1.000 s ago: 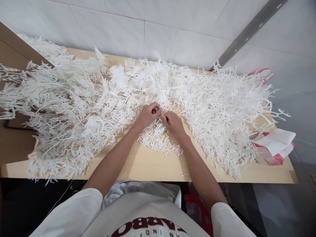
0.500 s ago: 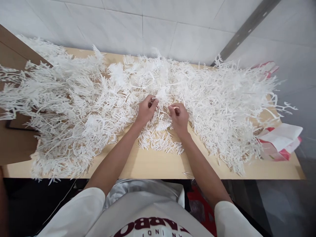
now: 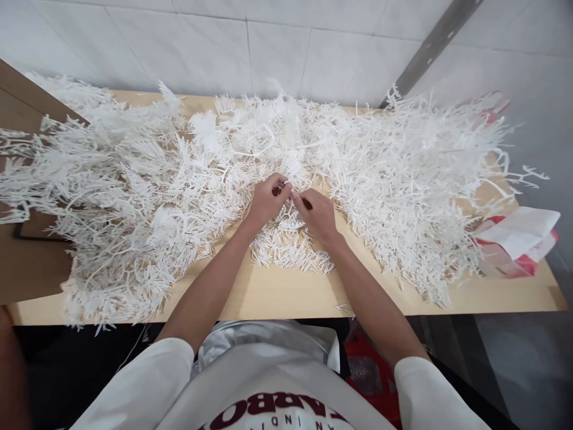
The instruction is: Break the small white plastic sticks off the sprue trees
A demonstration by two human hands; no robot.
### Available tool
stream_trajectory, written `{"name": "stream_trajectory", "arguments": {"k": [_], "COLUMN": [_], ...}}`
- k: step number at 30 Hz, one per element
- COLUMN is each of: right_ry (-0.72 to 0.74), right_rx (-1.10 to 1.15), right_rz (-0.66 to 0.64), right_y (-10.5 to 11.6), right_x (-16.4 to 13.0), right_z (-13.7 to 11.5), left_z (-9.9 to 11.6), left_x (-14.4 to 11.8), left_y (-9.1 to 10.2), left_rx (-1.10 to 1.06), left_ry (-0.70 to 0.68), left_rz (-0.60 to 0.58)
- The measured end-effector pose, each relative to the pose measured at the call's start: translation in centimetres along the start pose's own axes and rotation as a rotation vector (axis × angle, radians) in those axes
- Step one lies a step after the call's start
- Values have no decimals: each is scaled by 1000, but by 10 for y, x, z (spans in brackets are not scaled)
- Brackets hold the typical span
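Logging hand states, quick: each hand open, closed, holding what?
Left hand: pinched closed; anything held is too small to tell.
Right hand: pinched closed; anything held can't be made out.

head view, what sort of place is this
Likely a small workroom or packing corner, though it could be a room at home: a long table is heaped with white branching pieces, a cardboard box stands at its left end, and a tiled wall runs behind.
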State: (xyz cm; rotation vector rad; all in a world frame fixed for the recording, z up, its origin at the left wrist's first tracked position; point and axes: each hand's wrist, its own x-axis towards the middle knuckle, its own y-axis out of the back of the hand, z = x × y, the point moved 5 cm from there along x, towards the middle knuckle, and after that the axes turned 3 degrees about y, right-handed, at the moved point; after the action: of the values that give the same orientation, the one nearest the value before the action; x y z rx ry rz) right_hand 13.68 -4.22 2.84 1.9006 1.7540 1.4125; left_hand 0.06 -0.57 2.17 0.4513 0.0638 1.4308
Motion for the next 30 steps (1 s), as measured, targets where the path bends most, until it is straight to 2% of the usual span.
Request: {"name": "stream_trajectory", "arguments": {"k": [3,7,9,13,16,21,26,30], "right_ry": [132,191,141,-112,-218,-224,-182,-215], "right_rx": [-58,8,78,226,290,276,182,162], "right_rz": [17,61,69,149,128,27,100,107], "right_y": [0,0,0,6,5,-3,1,2], "right_x": [-1,-6,-6,0,4,2,0,1], "right_z": [-6,-10,-9,2,8,10,8,9], "left_z": [-4,-17,-18,-11,-5,-5,2,7], "left_x": [3,9,10,6,4,4,1,-1], "left_y": [0,9,9,2,-1,-1,-3,-6], "left_rx": [-24,-104,-133,-92,-48,36,119,212], "left_ry": [37,120,116,44,-28,-76,-82,-103], "left_rz": [16,153,139,-16,-84,-107,-118,-139]}}
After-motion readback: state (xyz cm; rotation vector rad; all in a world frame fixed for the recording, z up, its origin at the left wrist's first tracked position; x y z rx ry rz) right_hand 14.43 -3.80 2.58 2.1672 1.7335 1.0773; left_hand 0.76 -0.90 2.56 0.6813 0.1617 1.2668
